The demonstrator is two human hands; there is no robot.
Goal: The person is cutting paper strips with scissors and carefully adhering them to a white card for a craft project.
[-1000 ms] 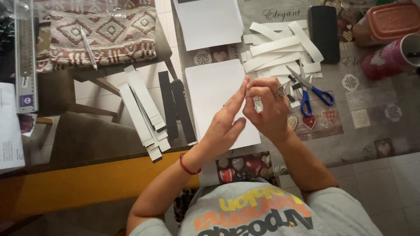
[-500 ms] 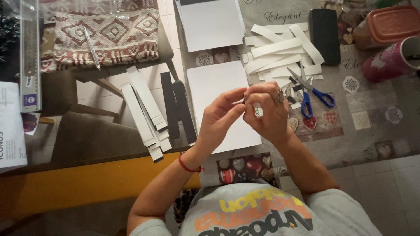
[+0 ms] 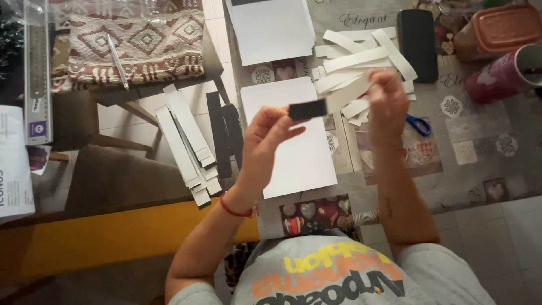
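Two hands are raised above the white sheet (image 3: pixel 293 141) on the bench (image 3: pixel 485 164): the left hand (image 3: pixel 265 133) pinches a small black strip (image 3: pixel 307 109) at its fingertips, while the right hand (image 3: pixel 387 99) is closed, its grip hidden, over white paper strips (image 3: pixel 355 62).

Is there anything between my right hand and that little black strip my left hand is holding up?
Nothing visible. The left hand pinches the black strip by its left end. The right hand hangs just right of it, with only the white sheet and white strips lying below.
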